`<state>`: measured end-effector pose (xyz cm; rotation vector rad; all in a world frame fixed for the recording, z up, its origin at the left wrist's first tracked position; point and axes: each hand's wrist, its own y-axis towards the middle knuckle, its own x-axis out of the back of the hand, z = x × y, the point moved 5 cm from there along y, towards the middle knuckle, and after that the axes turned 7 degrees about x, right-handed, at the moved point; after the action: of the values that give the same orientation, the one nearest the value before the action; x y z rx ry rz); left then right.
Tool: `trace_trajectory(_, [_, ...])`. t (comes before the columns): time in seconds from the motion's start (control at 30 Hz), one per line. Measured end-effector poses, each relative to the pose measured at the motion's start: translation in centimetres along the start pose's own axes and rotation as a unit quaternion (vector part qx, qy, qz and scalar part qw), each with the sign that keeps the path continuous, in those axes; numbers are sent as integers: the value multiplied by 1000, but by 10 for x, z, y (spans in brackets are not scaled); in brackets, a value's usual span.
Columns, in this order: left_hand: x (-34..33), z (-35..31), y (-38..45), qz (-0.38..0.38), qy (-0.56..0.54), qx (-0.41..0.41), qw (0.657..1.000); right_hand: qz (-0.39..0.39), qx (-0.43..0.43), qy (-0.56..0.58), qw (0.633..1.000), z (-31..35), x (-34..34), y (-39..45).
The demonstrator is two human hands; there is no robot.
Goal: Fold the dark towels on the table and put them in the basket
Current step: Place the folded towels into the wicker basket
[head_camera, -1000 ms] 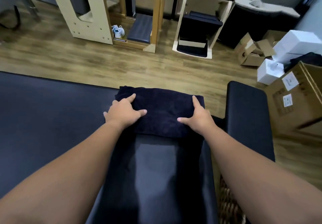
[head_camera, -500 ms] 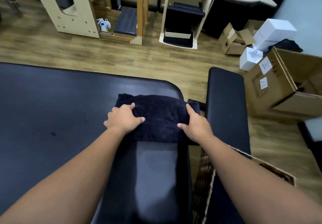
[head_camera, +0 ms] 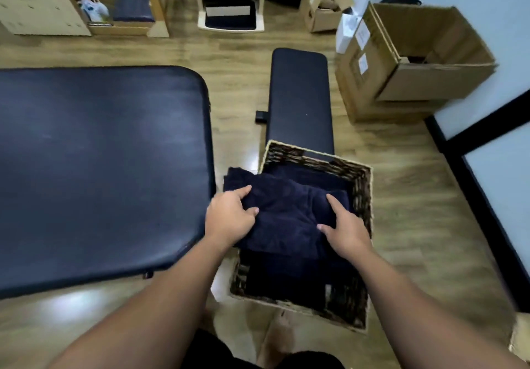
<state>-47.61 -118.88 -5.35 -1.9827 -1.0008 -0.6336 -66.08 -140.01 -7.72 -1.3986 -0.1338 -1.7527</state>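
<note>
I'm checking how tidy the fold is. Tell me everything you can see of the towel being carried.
The towel is dark navy, plush terry by its look, folded into a thick, slightly rumpled rectangle. It is held roughly flat over the wicker basket, its far left corner overhanging the rim. The left hand grips its left edge and the right hand its right side. More dark cloth lies in the basket beneath.

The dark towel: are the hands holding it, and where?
Yes. The left hand grips the folded dark towel at its left edge, the right hand at its right edge, over the wicker basket.
</note>
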Motion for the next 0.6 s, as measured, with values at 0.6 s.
trace_trajectory(0.6, [-124,5,-68,142,419,-68,894,165,-75,-140,973,-55,-88,-62])
